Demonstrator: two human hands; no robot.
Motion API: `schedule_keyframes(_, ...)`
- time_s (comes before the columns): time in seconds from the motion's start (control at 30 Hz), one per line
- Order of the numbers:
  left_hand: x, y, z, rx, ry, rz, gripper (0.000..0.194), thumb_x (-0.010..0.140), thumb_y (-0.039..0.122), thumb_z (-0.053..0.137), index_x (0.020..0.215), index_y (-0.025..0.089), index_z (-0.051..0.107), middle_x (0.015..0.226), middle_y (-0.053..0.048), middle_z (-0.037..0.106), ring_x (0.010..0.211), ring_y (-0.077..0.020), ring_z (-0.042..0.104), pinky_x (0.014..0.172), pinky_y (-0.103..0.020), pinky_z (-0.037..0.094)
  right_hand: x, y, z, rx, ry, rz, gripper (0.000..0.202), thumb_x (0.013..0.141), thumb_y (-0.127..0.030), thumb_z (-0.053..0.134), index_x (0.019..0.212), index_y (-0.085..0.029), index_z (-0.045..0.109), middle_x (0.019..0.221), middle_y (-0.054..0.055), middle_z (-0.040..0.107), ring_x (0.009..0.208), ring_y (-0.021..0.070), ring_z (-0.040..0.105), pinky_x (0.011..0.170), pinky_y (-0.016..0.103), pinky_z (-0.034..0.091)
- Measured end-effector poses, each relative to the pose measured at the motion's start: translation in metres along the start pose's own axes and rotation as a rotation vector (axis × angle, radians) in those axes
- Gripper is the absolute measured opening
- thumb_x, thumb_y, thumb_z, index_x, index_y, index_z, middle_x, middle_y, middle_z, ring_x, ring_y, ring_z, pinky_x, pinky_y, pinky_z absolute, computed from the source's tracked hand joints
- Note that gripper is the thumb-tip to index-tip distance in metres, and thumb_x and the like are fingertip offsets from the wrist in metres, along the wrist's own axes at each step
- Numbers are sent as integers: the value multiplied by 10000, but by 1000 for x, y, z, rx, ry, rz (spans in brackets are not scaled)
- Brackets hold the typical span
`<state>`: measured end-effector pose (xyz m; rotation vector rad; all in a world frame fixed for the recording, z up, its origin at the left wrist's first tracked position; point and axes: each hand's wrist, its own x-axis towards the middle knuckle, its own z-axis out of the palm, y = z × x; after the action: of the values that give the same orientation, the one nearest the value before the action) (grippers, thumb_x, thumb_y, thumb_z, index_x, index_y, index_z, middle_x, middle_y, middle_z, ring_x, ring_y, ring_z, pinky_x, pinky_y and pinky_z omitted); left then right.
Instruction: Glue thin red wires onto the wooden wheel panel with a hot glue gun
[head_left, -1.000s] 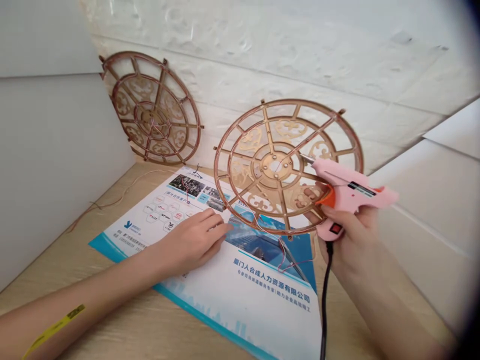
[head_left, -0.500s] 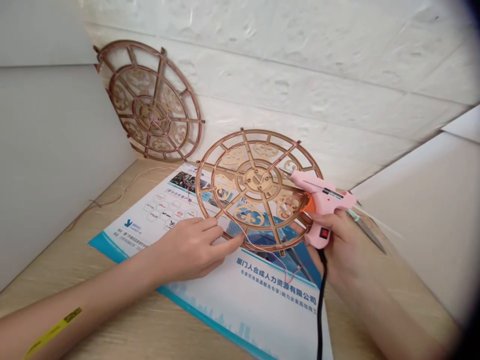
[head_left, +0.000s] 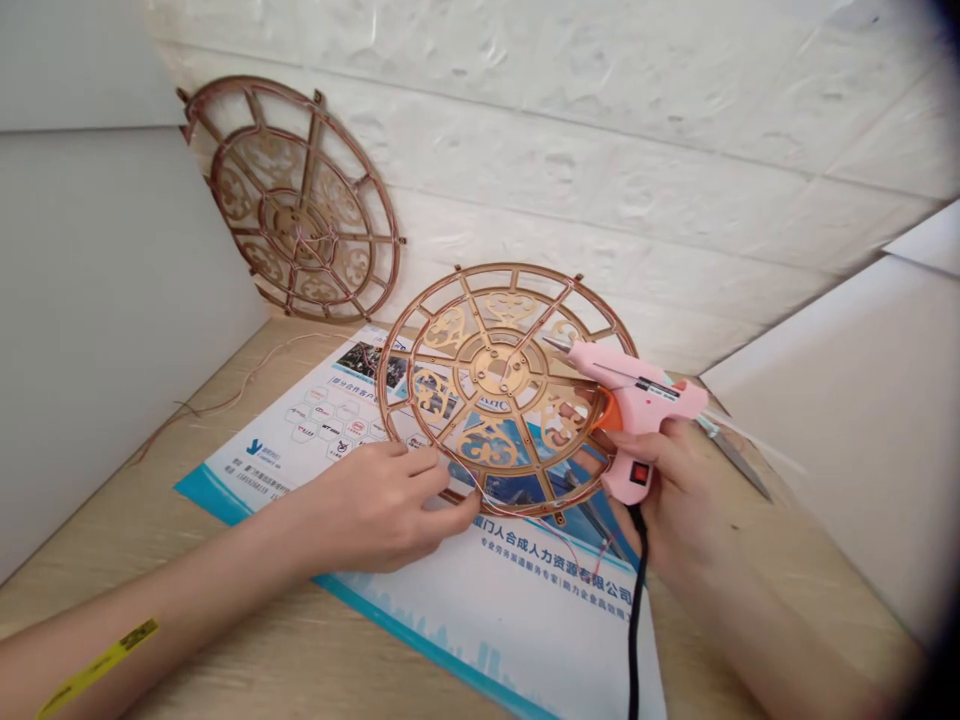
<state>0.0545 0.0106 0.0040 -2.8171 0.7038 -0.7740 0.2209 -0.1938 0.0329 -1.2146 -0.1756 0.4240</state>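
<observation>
A copper-coloured openwork round frame (head_left: 501, 385) is tilted over a printed blue-and-white sheet (head_left: 517, 590), its near rim low. My left hand (head_left: 382, 505) pinches that near left rim and the thin wire along it. My right hand (head_left: 675, 490) grips a pink hot glue gun (head_left: 637, 400) with an orange trigger. The gun's metal nozzle points left over the frame's right spokes, close to the hub. Its black cord (head_left: 636, 610) hangs down toward me.
A second round frame (head_left: 296, 205) leans on the white brick wall at the back left. Thin wire (head_left: 225, 400) trails over the wooden table (head_left: 300, 660). White panels stand at the left (head_left: 90, 300) and right (head_left: 847, 420). Scissors (head_left: 735, 455) lie behind the right hand.
The frame has come down from nearly upright to tilted low over the sheet. My left hand shifted from flat on the sheet to pinching the rim. The glue gun followed down and left.
</observation>
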Motion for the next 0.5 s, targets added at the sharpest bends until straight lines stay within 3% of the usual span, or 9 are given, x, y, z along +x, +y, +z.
schedule_keyframes(0.17,-1,2,1,-46,74,8,223,977,191,506,1167,185,623,773,0,633,704,-179,580,558,-325,394,4,3,-5,2,-32,8,655,625,-187,810,1239,-336,636,1153,-10,758,1083,285,754,750,336,691)
schedule_keyframes(0.27,0,3,0,-60,154,-44,117,1006,205,513,981,160,619,723,5,595,676,-170,548,558,-319,403,5,0,-4,-6,-18,22,691,598,-179,801,1246,-342,625,1144,-10,757,1117,289,742,720,312,687)
schedule_keyframes(0.37,1,2,-1,-55,210,-123,179,998,184,573,820,162,583,692,-6,567,655,-167,504,569,-309,413,4,-3,-2,3,-5,49,714,575,-182,806,1244,-346,618,1140,-8,756,1147,303,730,714,318,689)
schedule_keyframes(0.47,1,2,0,-38,234,-95,49,986,155,621,1000,149,668,793,-25,641,768,-194,561,690,-324,472,3,-4,-2,7,-13,48,717,579,-183,801,1246,-366,611,1160,-23,748,1149,298,730,713,317,689)
schedule_keyframes(0.5,1,2,1,-35,240,-76,104,984,145,631,1076,157,679,849,-29,670,826,-203,582,746,-332,486,4,-3,-3,11,-15,47,714,584,-180,797,1245,-375,609,1167,-32,745,1148,291,731,716,314,688)
